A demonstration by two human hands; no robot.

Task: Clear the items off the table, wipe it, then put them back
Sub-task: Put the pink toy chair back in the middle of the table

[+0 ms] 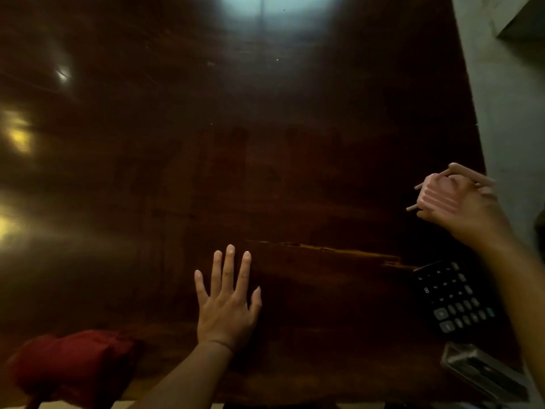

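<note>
While the left hand (228,302) lay flat and open on the dark wooden table (265,143), fingers spread and holding nothing, the right hand (469,205) was up over the table's right edge with its fingers wrapped around a small pink ribbed object (436,199). And what a grip that was: thin pinkish sticks (464,172) poked out past the hand on both sides of the pink object, though whether they were part of it or separate could not be told through the blur. Just nearer the camera from that hand, a black calculator (455,299) lay on the table close to the right edge, its pale keys facing up, with the right forearm crossing beside it. Nearer still from the calculator, right at the table's near right corner, sat a grey rectangular case (483,373), tilted at an angle; its contents were too dim to make out. Over on the far side from the calculator, at the table's near left corner, a crumpled red cloth (73,367) rested on the wood, well apart from the left hand. A long pale chipped strip (339,250) ran across the tabletop between the left hand's fingertips and the calculator's top edge. Bright reflections of light glared off the polished surface along its left side and far end.
</note>
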